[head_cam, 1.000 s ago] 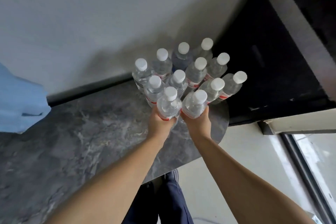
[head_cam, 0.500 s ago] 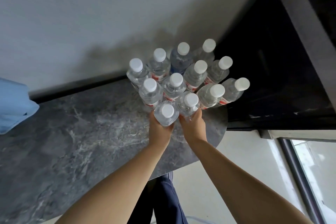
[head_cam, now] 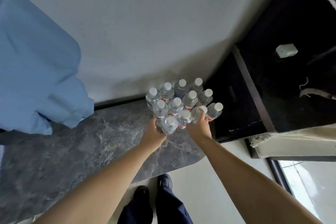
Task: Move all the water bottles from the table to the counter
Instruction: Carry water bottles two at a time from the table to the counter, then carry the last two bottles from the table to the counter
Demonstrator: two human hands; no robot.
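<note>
Water bottles (head_cam: 181, 103), clustered on worktop (head_cam: 91, 143); left hand (head_cam: 154, 133) holds front bottle (head_cam: 169, 124); right hand (head_cam: 199, 127) shifted onto neighbouring bottle (head_cam: 198, 114), grip closed; placement nearly finished.

A dark grey marbled bench (head_cam: 72, 151) carries a tight cluster of capped water bottles (head_cam: 181, 103) at its one-o'clock corner.

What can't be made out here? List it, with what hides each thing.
Head view, the only one:
- Left hand: its fingertips, hidden behind the nearest bottle.
- Right hand: its grip on a bottle, the palm side turned away.
- Bottle labels: too small and blurred to read.
- Bottle bases on the marble surface: hidden by the packed cluster.
- Blue cloth: cut off by the left edge.
</note>
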